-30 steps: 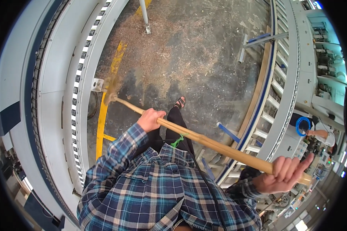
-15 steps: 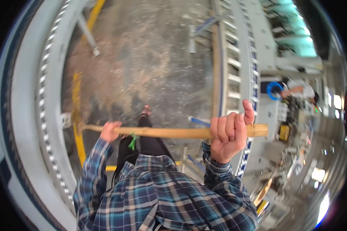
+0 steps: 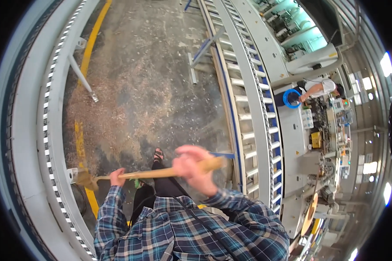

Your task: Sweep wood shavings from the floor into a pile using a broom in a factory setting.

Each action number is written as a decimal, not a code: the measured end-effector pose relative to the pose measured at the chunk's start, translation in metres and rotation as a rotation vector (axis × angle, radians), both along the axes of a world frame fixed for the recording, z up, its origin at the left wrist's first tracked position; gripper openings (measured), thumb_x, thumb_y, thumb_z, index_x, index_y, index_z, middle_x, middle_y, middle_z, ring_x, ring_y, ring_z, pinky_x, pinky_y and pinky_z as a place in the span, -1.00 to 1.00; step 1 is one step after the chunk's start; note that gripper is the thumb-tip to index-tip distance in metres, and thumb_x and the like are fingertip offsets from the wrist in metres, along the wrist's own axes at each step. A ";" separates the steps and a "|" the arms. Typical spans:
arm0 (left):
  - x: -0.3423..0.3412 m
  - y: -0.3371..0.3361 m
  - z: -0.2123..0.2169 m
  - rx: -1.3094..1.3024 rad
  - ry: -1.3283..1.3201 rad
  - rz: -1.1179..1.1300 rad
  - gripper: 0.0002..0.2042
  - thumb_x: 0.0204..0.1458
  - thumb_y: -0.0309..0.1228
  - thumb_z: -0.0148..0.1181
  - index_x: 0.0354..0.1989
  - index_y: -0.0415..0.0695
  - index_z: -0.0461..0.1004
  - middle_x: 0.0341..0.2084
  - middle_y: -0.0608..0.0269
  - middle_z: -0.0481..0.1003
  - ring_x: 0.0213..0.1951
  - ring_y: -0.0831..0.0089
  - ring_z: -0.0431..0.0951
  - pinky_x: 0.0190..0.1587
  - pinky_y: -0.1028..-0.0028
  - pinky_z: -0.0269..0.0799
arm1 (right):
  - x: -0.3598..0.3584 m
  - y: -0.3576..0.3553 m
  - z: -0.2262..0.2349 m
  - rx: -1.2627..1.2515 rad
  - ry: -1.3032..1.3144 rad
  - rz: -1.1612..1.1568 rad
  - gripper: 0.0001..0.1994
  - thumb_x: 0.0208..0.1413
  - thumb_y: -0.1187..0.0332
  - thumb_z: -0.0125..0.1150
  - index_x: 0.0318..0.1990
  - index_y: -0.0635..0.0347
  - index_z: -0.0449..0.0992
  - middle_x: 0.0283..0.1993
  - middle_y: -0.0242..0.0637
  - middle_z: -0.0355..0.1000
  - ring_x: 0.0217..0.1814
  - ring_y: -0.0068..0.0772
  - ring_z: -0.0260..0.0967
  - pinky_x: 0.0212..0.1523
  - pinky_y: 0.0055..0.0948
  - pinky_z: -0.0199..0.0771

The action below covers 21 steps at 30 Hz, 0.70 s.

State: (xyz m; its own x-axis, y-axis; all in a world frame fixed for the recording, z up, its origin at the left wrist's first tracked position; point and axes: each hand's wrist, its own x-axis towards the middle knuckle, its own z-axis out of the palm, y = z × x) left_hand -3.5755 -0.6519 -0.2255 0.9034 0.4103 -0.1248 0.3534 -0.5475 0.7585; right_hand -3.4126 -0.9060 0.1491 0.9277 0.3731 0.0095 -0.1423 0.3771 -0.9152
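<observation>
A broom (image 3: 150, 174) with a pale bamboo-like handle lies across in front of my body. Its brownish head (image 3: 86, 179) is at the left, beside a yellow floor line. My left hand (image 3: 116, 177) is closed around the handle near the head. Toward the handle's thick right end, my right hand (image 3: 190, 167) grips it; motion blurs the fingers, and one looks raised off the handle. Green string (image 3: 137, 182) shows just below the handle.
Roller conveyors stand on both sides, the left conveyor (image 3: 59, 143) and the right conveyor (image 3: 248, 117). Light debris (image 3: 113, 108) covers the concrete floor. A co-worker (image 3: 315, 89) with a blue ring-shaped item (image 3: 291, 98) stands beyond the right conveyor. A grey leg (image 3: 85, 80) juts out at left.
My right hand has moved left and down, turning with the handle's thick end. The left hand has dropped slightly. The view has shifted, bringing the broom's head into clearer sight.
</observation>
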 end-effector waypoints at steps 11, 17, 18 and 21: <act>-0.017 -0.069 0.137 0.021 -0.123 0.046 -0.90 -0.14 -0.55 0.15 -0.41 -0.16 0.51 -0.62 -0.02 0.47 -0.50 0.03 0.51 -0.40 0.22 0.39 | 0.019 -0.039 0.087 0.260 -0.178 0.012 -0.68 0.25 0.48 -0.29 0.14 0.20 0.16 -0.77 -0.60 -0.11 -0.84 -0.75 -0.21 -0.80 -0.62 -0.08; -0.084 -0.040 0.012 -0.073 0.108 0.010 -0.83 -0.27 -0.53 0.17 -0.43 -0.04 0.52 -0.51 0.03 0.50 -0.39 0.00 0.51 -0.36 0.17 0.42 | -0.007 0.013 -0.013 -0.004 0.086 0.060 -0.76 0.23 0.47 -0.10 0.03 0.19 0.31 -0.74 -0.57 -0.11 -0.77 -0.66 -0.18 -0.65 -0.51 0.00; -0.079 -0.038 0.006 -0.101 0.100 -0.033 -0.83 -0.29 -0.52 0.17 -0.44 -0.04 0.51 -0.52 0.04 0.49 -0.40 0.00 0.51 -0.37 0.17 0.42 | -0.013 0.013 -0.016 -0.015 0.052 0.082 -0.76 0.22 0.47 -0.09 0.03 0.21 0.31 -0.74 -0.57 -0.10 -0.77 -0.66 -0.16 -0.65 -0.51 0.02; -0.018 -0.061 0.011 -0.126 -0.103 -0.044 -0.86 -0.29 -0.50 0.18 -0.48 -0.01 0.45 -0.59 0.05 0.44 -0.46 0.00 0.47 -0.42 0.16 0.37 | -0.005 -0.006 0.017 -0.005 -0.042 -0.088 -0.75 0.21 0.48 -0.10 0.03 0.28 0.28 -0.74 -0.57 -0.06 -0.78 -0.69 -0.15 -0.72 -0.56 -0.05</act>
